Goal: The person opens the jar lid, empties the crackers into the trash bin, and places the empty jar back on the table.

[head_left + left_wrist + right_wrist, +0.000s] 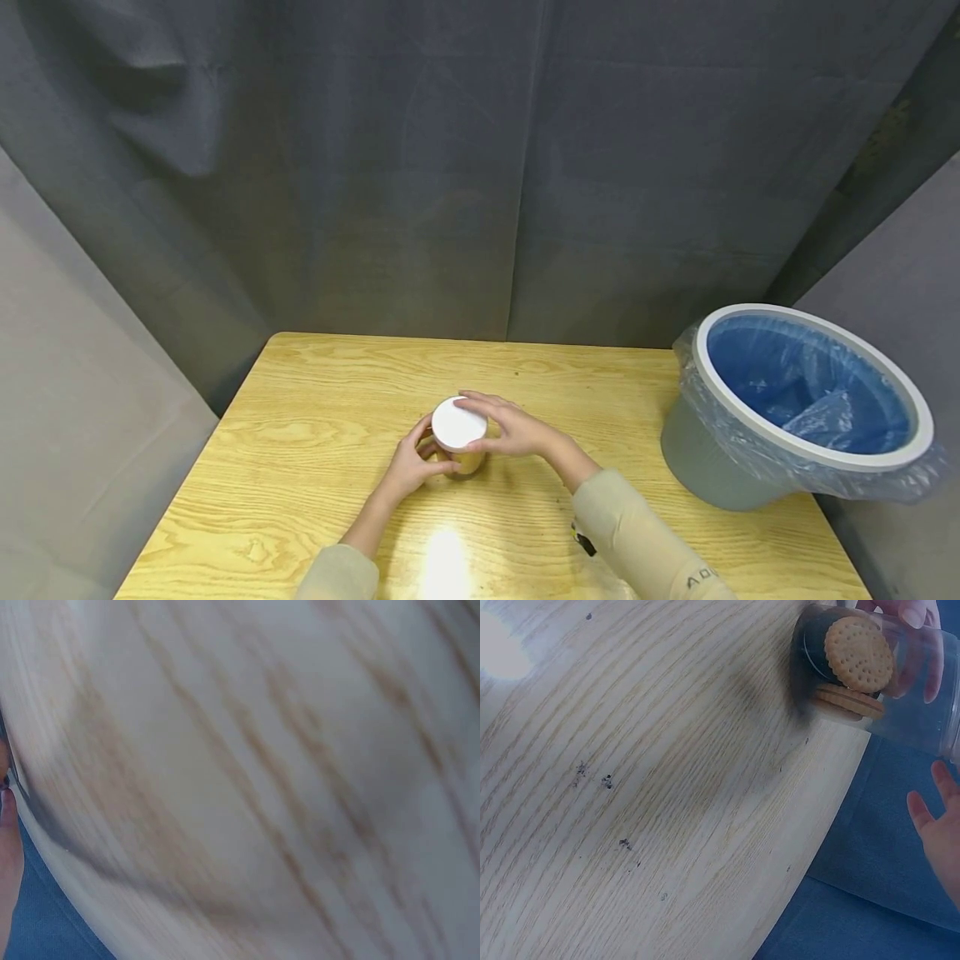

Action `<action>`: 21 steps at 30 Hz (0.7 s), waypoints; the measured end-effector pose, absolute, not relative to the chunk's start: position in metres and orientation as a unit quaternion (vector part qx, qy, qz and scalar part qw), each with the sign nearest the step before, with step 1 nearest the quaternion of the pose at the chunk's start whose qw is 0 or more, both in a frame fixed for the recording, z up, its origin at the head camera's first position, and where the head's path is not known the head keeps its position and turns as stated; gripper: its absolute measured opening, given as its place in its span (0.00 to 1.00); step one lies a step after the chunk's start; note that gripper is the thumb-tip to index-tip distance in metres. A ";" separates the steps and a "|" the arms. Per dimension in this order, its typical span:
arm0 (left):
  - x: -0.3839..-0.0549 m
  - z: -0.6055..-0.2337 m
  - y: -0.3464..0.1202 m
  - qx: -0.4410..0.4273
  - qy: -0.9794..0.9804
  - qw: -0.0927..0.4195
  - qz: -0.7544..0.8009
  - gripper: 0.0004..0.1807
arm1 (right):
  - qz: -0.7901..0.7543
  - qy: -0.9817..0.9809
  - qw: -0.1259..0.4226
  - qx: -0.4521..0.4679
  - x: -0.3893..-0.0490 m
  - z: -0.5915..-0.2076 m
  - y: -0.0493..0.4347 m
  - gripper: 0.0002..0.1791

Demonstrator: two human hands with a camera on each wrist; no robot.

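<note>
A clear jar with a white lid stands on the wooden table, several round biscuits lying at its bottom. My left hand grips the jar's side, thumb at the near side and fingers round the far side. Over the lid is my right hand, its thumb at the near edge and its fingers reaching across the top, pinching the lid. The left wrist view holds mostly tabletop, with only a sliver of a hand at its left edge.
At the table's right side stands a grey-green bin with a white rim and a clear plastic liner. Small dark specks mark the tabletop. A dark curtain hangs behind the table's far edge. Near the right cuff is a small black-and-yellow object.
</note>
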State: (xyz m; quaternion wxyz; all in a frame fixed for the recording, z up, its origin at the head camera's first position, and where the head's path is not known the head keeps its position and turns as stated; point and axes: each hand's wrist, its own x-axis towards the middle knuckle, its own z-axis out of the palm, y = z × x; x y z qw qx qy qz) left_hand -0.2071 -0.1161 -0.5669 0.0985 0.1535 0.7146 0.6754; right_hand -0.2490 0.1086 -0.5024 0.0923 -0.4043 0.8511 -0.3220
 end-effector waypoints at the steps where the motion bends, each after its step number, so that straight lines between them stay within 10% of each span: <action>1: -0.207 -0.567 -0.116 0.155 0.714 0.099 0.675 0.48 | -0.323 0.851 0.093 -0.404 -0.249 -0.502 0.109 0.38; 21: -0.208 -0.567 -0.117 0.156 0.715 0.093 0.675 0.48 | -0.370 0.851 0.045 -0.370 -0.239 -0.509 0.106 0.38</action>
